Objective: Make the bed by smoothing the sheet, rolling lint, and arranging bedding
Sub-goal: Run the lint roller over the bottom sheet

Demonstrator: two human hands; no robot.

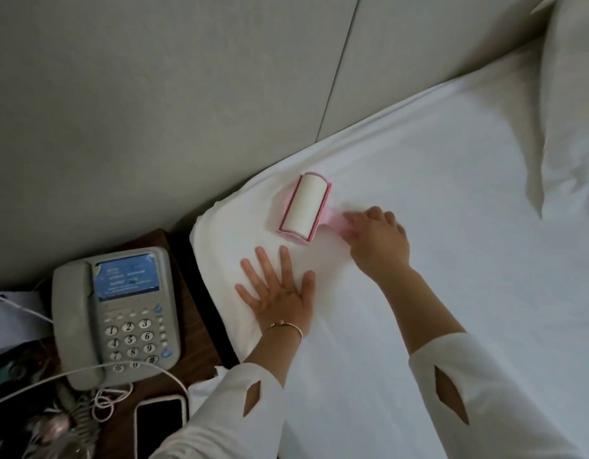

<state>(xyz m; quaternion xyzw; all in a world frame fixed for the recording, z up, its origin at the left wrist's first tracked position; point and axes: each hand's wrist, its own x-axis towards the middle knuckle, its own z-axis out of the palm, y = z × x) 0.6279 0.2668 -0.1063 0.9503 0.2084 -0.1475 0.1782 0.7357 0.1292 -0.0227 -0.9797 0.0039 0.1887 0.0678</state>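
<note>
The pink plastic lint roller (303, 208) lies near the smooth white bed sheet's (419, 226) corner, long axis toward the headboard — right hand (377, 241) grasping its handle, left hand (276, 289) flat, fingers splayed, just beside.

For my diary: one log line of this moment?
left hand: flat on sheet | right hand: grips lint roller handle

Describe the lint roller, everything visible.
The lint roller has a pink plastic frame round a wide white paper drum, with a pink handle running off to the right. It lies on the white sheet near the bed's corner, beside the headboard. The right hand grips the handle; the left hand lies flat just below, apart from it.
</note>
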